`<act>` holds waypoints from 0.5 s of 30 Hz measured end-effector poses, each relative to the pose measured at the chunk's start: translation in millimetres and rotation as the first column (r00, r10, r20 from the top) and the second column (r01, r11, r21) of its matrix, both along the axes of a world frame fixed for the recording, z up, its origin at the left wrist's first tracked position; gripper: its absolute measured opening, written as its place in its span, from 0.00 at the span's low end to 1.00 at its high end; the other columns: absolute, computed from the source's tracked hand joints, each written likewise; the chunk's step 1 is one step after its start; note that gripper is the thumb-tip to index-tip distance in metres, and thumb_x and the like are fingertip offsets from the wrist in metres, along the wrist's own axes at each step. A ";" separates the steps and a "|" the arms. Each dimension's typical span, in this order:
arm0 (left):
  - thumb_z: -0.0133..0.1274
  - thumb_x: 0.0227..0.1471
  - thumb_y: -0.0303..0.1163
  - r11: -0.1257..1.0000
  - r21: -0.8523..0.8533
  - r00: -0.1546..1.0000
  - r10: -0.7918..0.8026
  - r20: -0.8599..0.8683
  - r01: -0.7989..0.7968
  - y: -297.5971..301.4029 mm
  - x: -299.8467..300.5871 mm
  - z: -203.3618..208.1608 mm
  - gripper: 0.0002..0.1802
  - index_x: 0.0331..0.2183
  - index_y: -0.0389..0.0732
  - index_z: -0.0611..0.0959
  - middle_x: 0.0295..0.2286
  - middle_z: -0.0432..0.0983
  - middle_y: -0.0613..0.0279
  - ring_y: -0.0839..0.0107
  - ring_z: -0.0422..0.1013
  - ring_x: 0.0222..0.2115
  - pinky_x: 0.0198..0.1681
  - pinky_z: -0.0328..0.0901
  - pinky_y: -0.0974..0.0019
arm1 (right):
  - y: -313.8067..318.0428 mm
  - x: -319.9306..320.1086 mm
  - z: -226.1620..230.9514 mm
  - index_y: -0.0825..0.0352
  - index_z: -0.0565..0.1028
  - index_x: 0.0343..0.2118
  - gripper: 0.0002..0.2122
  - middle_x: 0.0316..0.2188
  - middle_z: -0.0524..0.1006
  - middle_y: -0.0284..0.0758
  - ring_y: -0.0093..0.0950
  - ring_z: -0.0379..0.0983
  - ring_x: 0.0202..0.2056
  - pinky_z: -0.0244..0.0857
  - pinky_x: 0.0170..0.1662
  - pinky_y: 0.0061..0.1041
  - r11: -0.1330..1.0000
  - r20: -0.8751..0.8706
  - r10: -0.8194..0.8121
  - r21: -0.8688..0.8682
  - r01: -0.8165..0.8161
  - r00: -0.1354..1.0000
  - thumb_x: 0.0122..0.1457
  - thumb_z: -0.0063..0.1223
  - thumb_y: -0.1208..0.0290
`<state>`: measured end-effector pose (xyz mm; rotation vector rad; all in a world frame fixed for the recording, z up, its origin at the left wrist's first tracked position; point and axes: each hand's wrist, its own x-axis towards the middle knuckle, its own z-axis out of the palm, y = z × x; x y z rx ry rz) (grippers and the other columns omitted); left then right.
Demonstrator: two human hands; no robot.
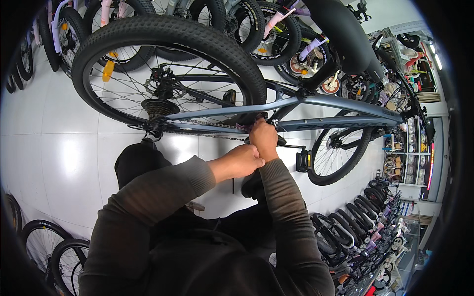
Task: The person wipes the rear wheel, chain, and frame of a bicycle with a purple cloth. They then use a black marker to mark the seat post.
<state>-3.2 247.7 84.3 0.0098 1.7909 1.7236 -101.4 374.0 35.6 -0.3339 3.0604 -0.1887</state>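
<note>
A grey-blue mountain bike frame (340,104) stretches across in front of me, its rear wheel (81,59) at left and front wheel (316,170) at right. My right hand (265,139) reaches in at the crank area, behind the rear tyre. Its fingers are curled there, and what they grip is hidden. Just left of that wrist, my left hand (239,162) is closed in a fist, close to or touching the wrist; its contents do not show. The chain (212,135) runs left to the rear cassette (159,107). A black pedal (303,161) sticks out right of my hands.
Several parked bikes with pale forks (276,22) line the far side. Rows of small bikes (353,224) stand at lower right, beside shelves (412,153). More wheels (44,241) are at lower left. The black saddle (340,32) juts over at upper right. Pale tiles (64,148) cover the floor.
</note>
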 end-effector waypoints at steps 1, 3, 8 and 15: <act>0.55 0.55 0.41 1.000 0.003 1.000 -0.005 -0.002 0.005 -1.1 -0.6 -0.9 0.20 0.40 0.32 0.81 0.31 0.79 0.56 0.68 0.74 0.31 0.36 0.68 0.63 | 0.9 -0.2 3.2 0.70 0.77 0.31 0.09 0.26 0.79 0.54 0.54 0.78 0.31 0.72 0.36 0.50 1.000 0.009 -0.012 0.028 0.012 1.000 0.58 0.48 0.69; 0.56 0.55 0.41 0.999 0.000 0.996 0.045 -0.071 -0.045 -0.1 1.6 -2.1 0.20 0.41 0.32 0.80 0.33 0.79 0.55 0.67 0.74 0.33 0.37 0.68 0.63 | 4.4 -3.4 6.9 0.71 0.77 0.30 0.09 0.27 0.79 0.54 0.53 0.78 0.33 0.72 0.37 0.49 0.997 0.022 -0.040 0.060 0.039 0.999 0.55 0.48 0.71; 0.55 0.55 0.40 0.994 -0.104 0.992 0.003 -0.123 -0.016 4.3 -0.8 -1.2 0.20 0.41 0.31 0.80 0.32 0.78 0.53 0.66 0.74 0.31 0.34 0.69 0.63 | 9.9 -30.2 -10.2 0.74 0.80 0.29 0.12 0.31 0.80 0.57 0.53 0.79 0.37 0.73 0.43 0.46 0.987 0.083 0.138 0.066 -0.144 0.987 0.55 0.48 0.70; 0.54 0.55 0.38 0.990 -0.140 1.000 -0.023 0.014 0.024 9.0 -6.1 -6.5 0.17 0.39 0.33 0.80 0.23 0.76 0.58 0.66 0.72 0.20 0.27 0.68 0.61 | 25.2 -37.8 -23.4 0.74 0.79 0.25 0.12 0.27 0.79 0.50 0.51 0.77 0.33 0.72 0.40 0.43 0.953 -0.023 0.298 0.069 -0.296 0.954 0.55 0.49 0.69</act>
